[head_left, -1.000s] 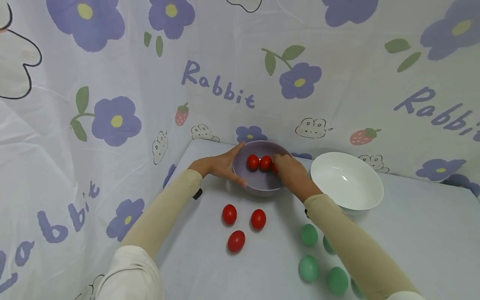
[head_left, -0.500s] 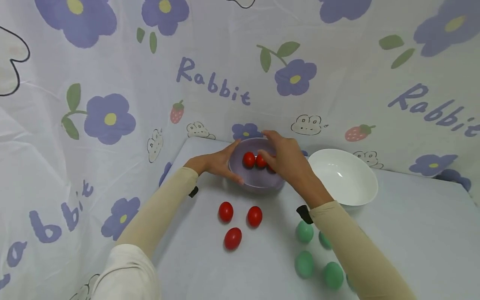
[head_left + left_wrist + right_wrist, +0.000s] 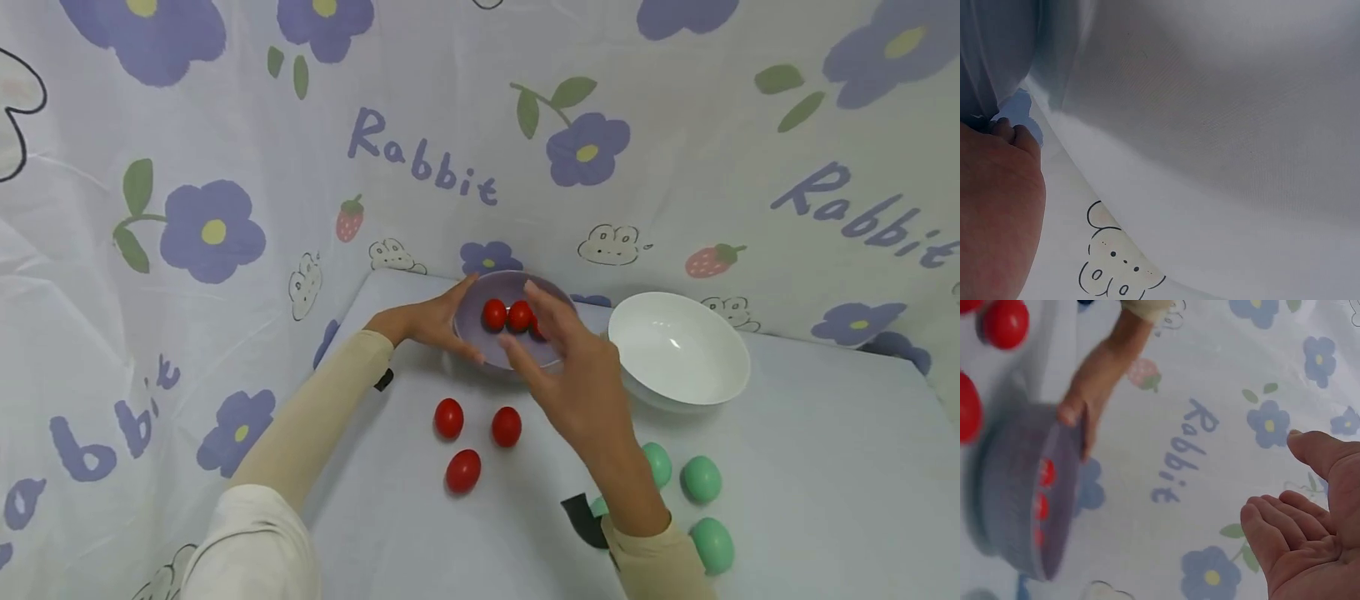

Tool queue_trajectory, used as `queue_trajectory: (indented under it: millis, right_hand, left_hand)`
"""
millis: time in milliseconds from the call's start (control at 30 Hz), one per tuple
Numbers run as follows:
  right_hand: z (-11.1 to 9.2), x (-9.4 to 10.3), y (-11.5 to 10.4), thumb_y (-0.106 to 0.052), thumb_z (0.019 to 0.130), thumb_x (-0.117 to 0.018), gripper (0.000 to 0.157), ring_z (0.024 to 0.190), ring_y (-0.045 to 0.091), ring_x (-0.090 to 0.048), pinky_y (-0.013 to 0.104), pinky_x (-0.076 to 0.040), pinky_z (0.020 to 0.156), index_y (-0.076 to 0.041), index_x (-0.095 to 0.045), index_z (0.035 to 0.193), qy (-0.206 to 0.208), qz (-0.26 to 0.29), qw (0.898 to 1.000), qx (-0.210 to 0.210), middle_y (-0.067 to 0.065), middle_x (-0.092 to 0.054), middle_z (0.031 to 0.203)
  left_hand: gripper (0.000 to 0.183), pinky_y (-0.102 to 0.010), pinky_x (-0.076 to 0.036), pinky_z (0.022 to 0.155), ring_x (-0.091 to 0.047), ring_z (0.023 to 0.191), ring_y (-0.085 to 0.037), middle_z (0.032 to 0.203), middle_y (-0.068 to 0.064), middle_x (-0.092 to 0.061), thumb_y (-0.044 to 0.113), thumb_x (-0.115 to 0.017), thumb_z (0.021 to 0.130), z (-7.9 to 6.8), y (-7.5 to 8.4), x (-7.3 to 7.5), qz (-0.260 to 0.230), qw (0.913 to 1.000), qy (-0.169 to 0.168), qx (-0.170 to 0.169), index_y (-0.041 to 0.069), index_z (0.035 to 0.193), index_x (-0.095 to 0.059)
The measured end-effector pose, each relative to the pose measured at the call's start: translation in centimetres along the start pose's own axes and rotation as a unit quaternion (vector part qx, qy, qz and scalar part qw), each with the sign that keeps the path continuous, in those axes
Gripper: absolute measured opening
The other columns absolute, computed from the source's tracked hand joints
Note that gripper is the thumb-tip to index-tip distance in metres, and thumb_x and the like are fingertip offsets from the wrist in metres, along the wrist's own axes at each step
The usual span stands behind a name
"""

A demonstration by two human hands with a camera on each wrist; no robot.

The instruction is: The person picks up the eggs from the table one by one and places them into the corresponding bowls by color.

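The person's left hand (image 3: 431,323) is gripping the left side of a purple bowl (image 3: 502,285), thumb and fingers spreading around its rim. The right hand (image 3: 577,383) is hanging in the air at the bowl's near right side, its thumb and fingers standing well apart. Inside the bowl, three red eggs (image 3: 494,315) are lying in a row. The bowl is sitting near the back edge of the table (image 3: 825,433), leaving little room before the patterned cloth (image 3: 450,83) rising behind. A white bowl (image 3: 678,346) is standing just beside it on the right, with only a narrow gap between. Nearer the person, three more red eggs (image 3: 506,427) are resting in a loose cluster; wider room is opening to the right, past the green eggs (image 3: 702,479).

The right fingers are covering part of the rightmost egg in the bowl. That arm and its black strap (image 3: 585,521) are hiding some green ones, so I can't tell their number. The left wrist view is cutting off much of its hand; the right wrist view is blurring the purple bowl.
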State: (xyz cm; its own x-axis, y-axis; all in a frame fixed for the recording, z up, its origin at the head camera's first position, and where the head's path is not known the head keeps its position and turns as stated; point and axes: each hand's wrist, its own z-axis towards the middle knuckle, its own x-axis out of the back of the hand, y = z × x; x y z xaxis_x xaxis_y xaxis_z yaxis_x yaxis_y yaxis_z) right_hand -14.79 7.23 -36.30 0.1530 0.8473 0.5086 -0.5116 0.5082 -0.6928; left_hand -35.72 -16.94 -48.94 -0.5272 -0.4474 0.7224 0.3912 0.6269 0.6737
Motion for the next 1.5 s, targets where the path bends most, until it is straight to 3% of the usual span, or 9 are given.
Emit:
queue_trajectory:
  millis: [133, 300, 533, 667, 867, 1133, 1233, 1400, 1500]
  right_hand:
    - [-3.3, -1.7, 0.3, -0.02, 0.094, -0.084, 0.066, 0.136, 0.016, -0.059, 0.034, -0.053, 0.104, -0.017, -0.056, 0.154, -0.009, 0.018, 0.999, -0.025, -0.003, -0.061, 0.151]
    - [-6.4, -3.4, 0.9, -0.029, 0.092, -0.087, 0.07, 0.137, 0.018, -0.059, 0.038, -0.053, 0.105, -0.019, -0.056, 0.154, -0.049, -0.036, 0.996, -0.072, -0.005, -0.06, 0.152]
    - [-10.3, -6.8, 2.3, -0.039, 0.089, -0.088, 0.075, 0.132, 0.02, -0.064, 0.039, -0.056, 0.102, -0.024, -0.056, 0.154, -0.134, -0.085, 0.976, -0.148, -0.001, -0.067, 0.145]
    - [-11.7, -8.4, 2.9, -0.041, 0.088, -0.088, 0.074, 0.122, 0.022, -0.071, 0.039, -0.06, 0.097, -0.02, -0.057, 0.151, -0.171, -0.117, 0.966, -0.153, 0.005, -0.071, 0.138]
    - [-12.6, -10.0, 3.5, -0.041, 0.087, -0.089, 0.073, 0.109, 0.022, -0.075, 0.039, -0.062, 0.093, -0.012, -0.059, 0.146, -0.192, -0.141, 0.96, -0.148, 0.009, -0.074, 0.13]
    - [-13.2, -10.8, 3.7, -0.029, 0.087, -0.09, 0.065, 0.096, 0.018, -0.074, 0.04, -0.063, 0.09, -0.011, -0.06, 0.142, -0.184, -0.152, 0.96, -0.145, 0.011, -0.074, 0.13]
    - [-13.2, -10.8, 3.8, -0.026, 0.087, -0.09, 0.063, 0.086, 0.013, -0.069, 0.038, -0.063, 0.09, -0.012, -0.061, 0.141, -0.19, -0.148, 0.959, -0.151, 0.01, -0.076, 0.124]
    - [-12.8, -10.2, 4.1, -0.024, 0.086, -0.091, 0.06, 0.071, 0.009, -0.057, 0.029, -0.06, 0.077, -0.014, -0.062, 0.138, -0.204, -0.134, 0.96, -0.139, 0.005, -0.078, 0.104]
    - [-12.3, -9.5, 4.0, -0.024, 0.086, -0.091, 0.06, 0.083, 0.012, -0.067, 0.032, -0.062, 0.085, -0.016, -0.062, 0.139, -0.213, -0.114, 0.96, -0.141, 0.005, -0.078, 0.108]
  left_hand:
    - [0.151, -0.052, -0.03, 0.126, -0.026, 0.156, -0.026, 0.176, -0.005, -0.012, 0.066, -0.091, 0.071, -0.3, -0.2, 0.1, 0.003, 1.0, 0.005, 0.005, 0.018, 0.17, 0.012]
    - [0.146, -0.052, -0.035, 0.124, -0.032, 0.151, -0.026, 0.173, -0.007, -0.02, 0.055, -0.093, 0.075, -0.2, -0.1, 0.3, -0.002, 0.9998, 0.017, -0.007, 0.017, 0.17, 0.011]
    - [0.145, -0.052, -0.036, 0.123, -0.03, 0.152, -0.027, 0.174, -0.006, -0.016, 0.056, -0.092, 0.075, -0.2, 0.0, 0.1, -0.004, 0.9999, 0.009, 0.004, 0.019, 0.17, 0.012]
    - [0.147, -0.052, -0.036, 0.123, -0.028, 0.154, -0.028, 0.175, -0.006, -0.014, 0.062, -0.091, 0.073, -0.3, 0.0, -0.1, 0.0, 1.0, 0.003, 0.009, 0.02, 0.17, 0.012]
    - [0.149, -0.052, -0.035, 0.124, -0.028, 0.155, -0.028, 0.175, -0.005, -0.013, 0.064, -0.091, 0.072, 0.0, 0.0, -0.2, -0.002, 1.0, 0.006, 0.005, 0.02, 0.17, 0.013]
    - [0.147, -0.053, -0.034, 0.124, -0.028, 0.154, -0.028, 0.175, -0.005, -0.013, 0.059, -0.092, 0.074, 0.1, 0.3, -0.5, -0.017, 0.9998, 0.003, 0.0, 0.018, 0.17, 0.012]
    - [0.148, -0.053, -0.034, 0.124, -0.028, 0.154, -0.027, 0.175, -0.005, -0.014, 0.059, -0.092, 0.074, 0.1, 0.4, -0.5, -0.021, 0.9998, 0.002, -0.001, 0.017, 0.17, 0.012]
    - [0.149, -0.052, -0.033, 0.124, -0.028, 0.155, -0.027, 0.176, -0.006, -0.013, 0.062, -0.092, 0.072, 0.0, 0.5, -0.5, -0.02, 0.9998, 0.005, 0.004, 0.018, 0.17, 0.012]
    - [0.15, -0.052, -0.033, 0.125, -0.027, 0.155, -0.026, 0.176, -0.005, -0.013, 0.064, -0.092, 0.071, 0.0, 0.2, -0.5, -0.023, 0.9997, 0.006, 0.006, 0.019, 0.17, 0.012]
